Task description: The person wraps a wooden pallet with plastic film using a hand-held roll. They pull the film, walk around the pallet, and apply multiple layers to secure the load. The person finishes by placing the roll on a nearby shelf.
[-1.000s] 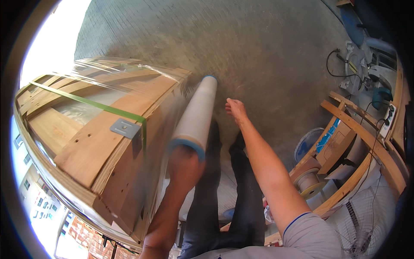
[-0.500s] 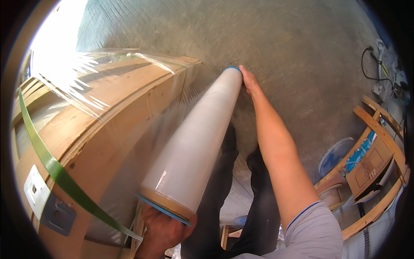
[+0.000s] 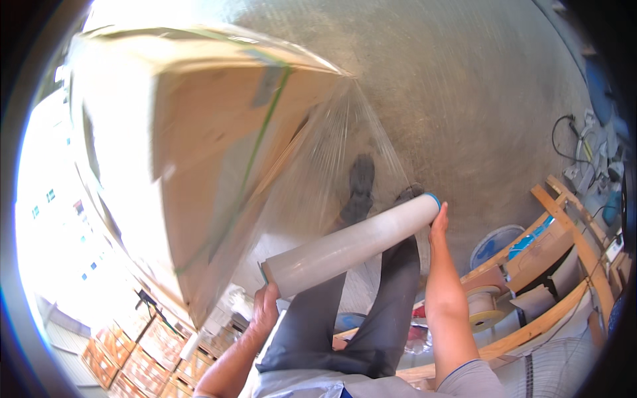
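Note:
A long roll of clear stretch film [image 3: 352, 247] lies slantwise across the front of my legs, its right end farther away. My left hand [image 3: 267, 306] holds its near left end at the brown core. At the blue-rimmed far end, my right hand [image 3: 439, 224] grips the roll, its fingers partly hidden. A creased sheet of film [image 3: 332, 142] runs taut from the roll to the corner of a large wooden crate [image 3: 219, 126] at left. Green strapping [image 3: 267, 126] crosses the crate's side, which is blurred.
Concrete floor [image 3: 464, 99] spreads ahead and to the right. Close on the right stands a wooden frame [image 3: 584, 259] holding cardboard and a spool [image 3: 483, 308]. Tools and a black cable [image 3: 556, 136] lie at the far right. Stacked boxes [image 3: 142, 351] stand at lower left.
The roll has swung from pointing away to lying more crosswise, and its far end has moved right and nearer. More of the crate's side and the stretched film now shows.

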{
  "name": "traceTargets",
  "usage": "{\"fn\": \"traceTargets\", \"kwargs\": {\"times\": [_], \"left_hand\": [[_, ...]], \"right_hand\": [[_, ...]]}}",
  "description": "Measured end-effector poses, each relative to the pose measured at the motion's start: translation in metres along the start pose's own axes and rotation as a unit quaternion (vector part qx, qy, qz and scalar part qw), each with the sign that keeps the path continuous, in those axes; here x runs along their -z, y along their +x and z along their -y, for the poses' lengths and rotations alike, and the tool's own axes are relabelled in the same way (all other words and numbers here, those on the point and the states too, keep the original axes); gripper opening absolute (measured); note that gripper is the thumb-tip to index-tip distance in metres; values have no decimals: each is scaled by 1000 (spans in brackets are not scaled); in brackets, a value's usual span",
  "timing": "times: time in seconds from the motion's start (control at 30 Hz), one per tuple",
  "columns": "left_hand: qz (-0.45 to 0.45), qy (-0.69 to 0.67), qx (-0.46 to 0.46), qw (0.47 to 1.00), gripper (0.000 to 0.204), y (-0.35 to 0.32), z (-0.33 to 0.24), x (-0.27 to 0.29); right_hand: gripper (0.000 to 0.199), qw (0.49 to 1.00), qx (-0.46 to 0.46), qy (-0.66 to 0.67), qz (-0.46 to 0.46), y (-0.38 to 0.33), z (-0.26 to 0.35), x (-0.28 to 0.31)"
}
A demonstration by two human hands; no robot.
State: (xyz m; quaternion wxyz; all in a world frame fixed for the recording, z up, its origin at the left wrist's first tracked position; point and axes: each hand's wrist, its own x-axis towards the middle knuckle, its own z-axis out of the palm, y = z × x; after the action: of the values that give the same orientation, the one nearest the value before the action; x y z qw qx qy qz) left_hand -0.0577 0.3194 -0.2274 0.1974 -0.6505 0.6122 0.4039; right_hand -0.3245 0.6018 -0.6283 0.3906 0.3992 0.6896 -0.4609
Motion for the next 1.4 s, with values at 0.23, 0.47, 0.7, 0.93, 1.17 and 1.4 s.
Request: {"fn": "traceTargets", "kwargs": {"times": [0.23,0.47,0.7,0.93,1.17,1.4], "left_hand": [[-39,-77,-34,996,53,-117,19,42],[-78,-155,-53,983,56,-171,37,91],[-73,-180,-86,977,56,-160,122,149],[-51,-96,-156,982,60,-136,251,208],[24,-81,-190,978,35,-163,315,257],[2,-106,-238,966,28,-180,415,254]], "right_hand": [[72,995,46,-90,-5,-125,-2,128],[76,992,55,-108,-26,-242,2,174],[78,994,95,-53,-33,-329,-53,163],[80,987,104,-82,-93,-393,-160,147],[77,974,171,-84,-121,-473,-243,155],[75,986,140,-65,-57,-468,-363,181]]}}
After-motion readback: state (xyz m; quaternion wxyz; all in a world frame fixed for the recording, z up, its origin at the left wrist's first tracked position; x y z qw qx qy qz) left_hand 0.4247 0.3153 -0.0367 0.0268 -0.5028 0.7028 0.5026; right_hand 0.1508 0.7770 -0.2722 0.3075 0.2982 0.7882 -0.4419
